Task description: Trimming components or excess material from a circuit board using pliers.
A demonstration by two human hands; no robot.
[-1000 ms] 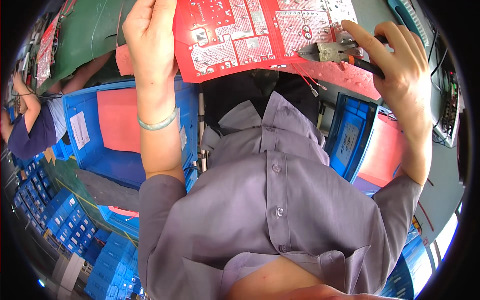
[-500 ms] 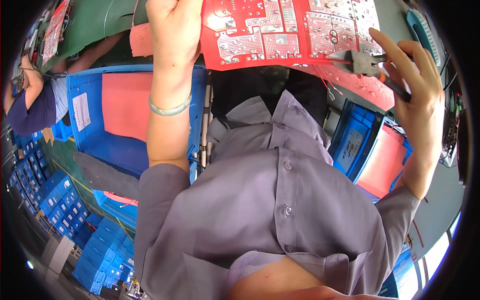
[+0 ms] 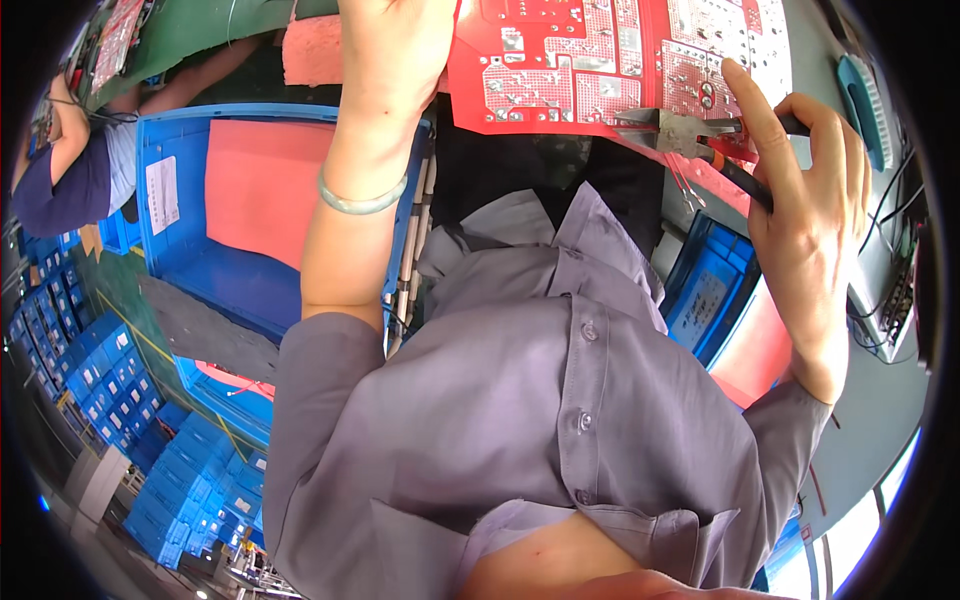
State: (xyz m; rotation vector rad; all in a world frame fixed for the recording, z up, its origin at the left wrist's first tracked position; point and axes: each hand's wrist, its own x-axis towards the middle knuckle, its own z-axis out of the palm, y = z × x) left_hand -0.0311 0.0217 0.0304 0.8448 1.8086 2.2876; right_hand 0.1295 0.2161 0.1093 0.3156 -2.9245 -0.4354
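A red circuit board (image 3: 605, 90) with silvery solder points stretches across the top of the view, its far side cut off. My left hand (image 3: 395, 60) grips the board by its left edge; its fingertips are out of the picture. In my right hand (image 3: 810, 205) is a pair of cutters (image 3: 680, 133) with black and orange handles. Their jaws point left and lie at the board's near edge; I cannot tell whether they touch it. Thin red wires (image 3: 683, 182) with metal ends hang below the board, beside the cutters.
Pink foam (image 3: 312, 52) lies around the board. A blue crate (image 3: 225, 270) with a pink sheet stands on the left, another blue crate (image 3: 715, 285) on the right. A teal brush (image 3: 865, 110) lies at far right. Another person (image 3: 65, 185) works at far left.
My left hand and the board have shifted right. My right hand has brought the cutters left, from over the board's right part to its near edge, near the middle.
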